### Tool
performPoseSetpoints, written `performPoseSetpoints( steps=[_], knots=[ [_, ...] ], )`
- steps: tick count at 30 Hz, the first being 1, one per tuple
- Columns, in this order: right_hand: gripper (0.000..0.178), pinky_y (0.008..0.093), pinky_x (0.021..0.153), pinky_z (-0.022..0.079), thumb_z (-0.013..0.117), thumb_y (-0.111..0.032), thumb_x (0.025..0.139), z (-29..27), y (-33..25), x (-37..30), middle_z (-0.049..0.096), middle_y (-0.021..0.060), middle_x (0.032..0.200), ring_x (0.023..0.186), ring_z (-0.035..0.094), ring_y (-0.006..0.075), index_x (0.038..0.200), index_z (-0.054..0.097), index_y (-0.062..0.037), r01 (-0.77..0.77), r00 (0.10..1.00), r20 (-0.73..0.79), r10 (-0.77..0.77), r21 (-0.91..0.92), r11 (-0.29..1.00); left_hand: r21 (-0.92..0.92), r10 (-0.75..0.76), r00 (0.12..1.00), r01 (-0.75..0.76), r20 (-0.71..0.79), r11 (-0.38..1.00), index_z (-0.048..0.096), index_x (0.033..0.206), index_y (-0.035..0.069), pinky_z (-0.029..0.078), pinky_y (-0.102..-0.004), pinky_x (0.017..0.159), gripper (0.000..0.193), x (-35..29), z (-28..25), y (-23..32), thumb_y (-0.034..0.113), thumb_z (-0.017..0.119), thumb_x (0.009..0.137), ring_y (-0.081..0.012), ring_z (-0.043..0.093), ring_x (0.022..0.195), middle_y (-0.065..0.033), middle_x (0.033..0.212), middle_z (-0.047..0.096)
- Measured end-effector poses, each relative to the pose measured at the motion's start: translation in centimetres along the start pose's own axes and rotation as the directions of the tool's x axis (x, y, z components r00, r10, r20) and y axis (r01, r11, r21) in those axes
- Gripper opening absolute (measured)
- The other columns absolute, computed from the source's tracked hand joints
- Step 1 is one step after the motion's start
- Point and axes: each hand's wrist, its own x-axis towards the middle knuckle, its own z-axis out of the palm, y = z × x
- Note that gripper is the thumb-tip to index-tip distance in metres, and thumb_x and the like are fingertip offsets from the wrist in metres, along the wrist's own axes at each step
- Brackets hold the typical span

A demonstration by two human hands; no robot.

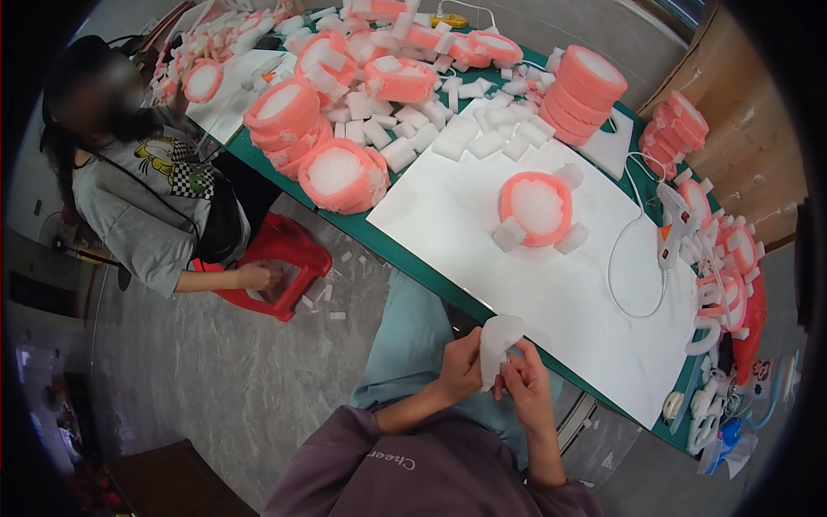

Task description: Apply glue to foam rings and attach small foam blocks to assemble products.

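Near 6 o'clock, the purple sweater [345, 482] has one short line of pale letters [392, 459] across its front, and it slopes down a little toward 4 o'clock. Near 10 o'clock, the other person's grey shirt [116, 220] has a picture with an orange cat [155, 155] and black and white squares [191, 179]; I can't read words there. Between 3 and 4 o'clock, a dark drawing [762, 370] sits on something pale. Near 3 o'clock, the white power strip [672, 226] has marks too tiny to read.
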Motion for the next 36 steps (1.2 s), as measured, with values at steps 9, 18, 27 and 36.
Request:
performPoseSetpoints(
  steps=[9,18,27,36],
  knots=[
    [0.028,0.0221,0.051,0.038,0.045,-0.013,0.087,-0.5,-0.5,-0.4,0.054,0.0081,0.074,0.056,0.047,0.011,0.111,0.047,0.0008,-0.019,0.999,-0.04,0.036,0.366,0.931,-0.754,-0.215,0.973,0.081,-0.081,0.652,0.039,0.115,0.002,0.041,-0.026,0.072,0.035,0.2,-0.3,-0.6,0.016,0.041,0.083,-0.0149,0.048,0.087,-0.0078,0.099,0.047],
    [0.029,0.0229,0.052,0.037,0.046,-0.014,0.086,-1.4,-2.0,0.0,0.055,0.0094,0.083,0.058,0.046,0.0121,0.113,0.044,-0.0022,0.081,0.994,-0.101,-0.037,0.477,0.875,-0.94,-0.202,0.967,0.21,0.158,0.268,0.041,0.11,0.003,0.042,-0.0209,0.071,0.037,2.1,-1.0,1.8,-0.006,0.052,0.076,-0.0128,0.047,0.087,-0.0059,0.097,0.046],
    [0.018,0.0247,0.052,0.035,0.047,0.001,0.078,-0.6,-2.5,-0.9,0.051,0.0103,0.075,0.06,0.046,0.0152,0.093,0.056,0.0012,0.522,0.78,-0.038,-0.625,-0.513,0.681,-0.275,-0.162,0.983,0.18,0.086,0.945,0.053,0.104,0.003,0.048,-0.0245,0.064,0.031,1.3,-0.7,2.5,0.002,0.059,0.074,-0.0122,0.058,0.076,-0.0047,0.087,0.06],
    [0.028,0.0241,0.053,0.037,0.053,0.014,0.063,1.6,-4.8,0.1,0.05,0.0095,0.068,0.06,0.05,0.0193,0.085,0.062,-0.0007,0.462,0.73,0.043,-0.682,-0.766,0.447,-0.11,-0.102,0.988,0.115,0.117,0.987,0.056,0.096,-0.004,0.043,-0.0196,0.06,0.018,1.2,-0.3,3.9,-0.001,0.051,0.079,-0.0048,0.052,0.07,-0.0033,0.078,0.059]
  ],
)
